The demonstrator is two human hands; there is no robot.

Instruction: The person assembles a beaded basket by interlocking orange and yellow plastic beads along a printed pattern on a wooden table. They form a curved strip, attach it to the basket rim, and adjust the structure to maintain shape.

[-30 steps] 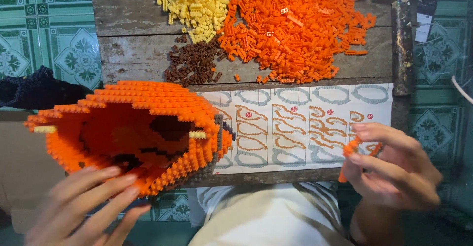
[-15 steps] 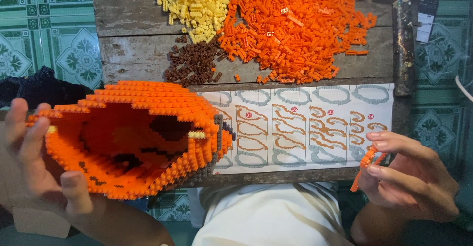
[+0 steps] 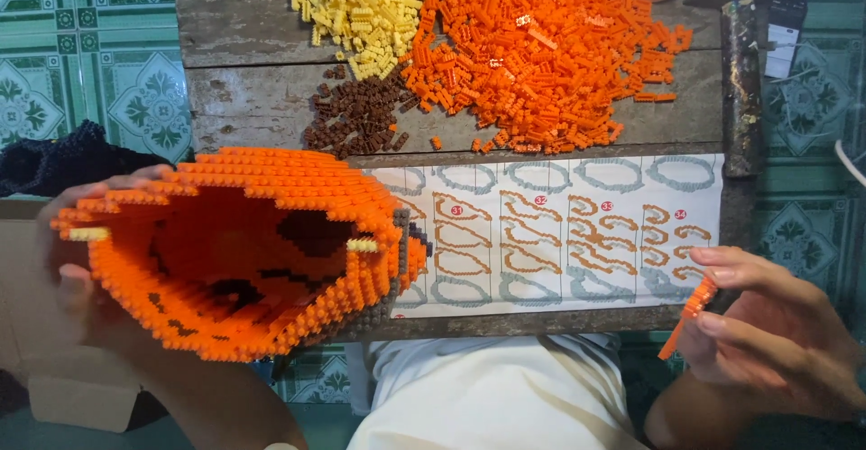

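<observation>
The left hand (image 3: 77, 279) is gripping the hollow orange brick model (image 3: 244, 252) from its outer left side — fingers wrapped around the rim, model tipped so its open inside is facing the camera, partly resting over the wooden table (image 3: 253, 71) edge. The right hand (image 3: 776, 333) is pinching a short orange brick strip (image 3: 690, 310) btwn thumb and fingertips, off the table's right corner, just beside the instruction sheet (image 3: 559, 234). Piles of orange bricks (image 3: 541, 53), yellow bricks (image 3: 361, 13) & brown bricks (image 3: 356, 121) are lying behind. Risk, as I judge it: the model is hanging mostly on one hand — a slack grip could crack a wall or drop it; the thin strip could snap if pinched hard.
</observation>
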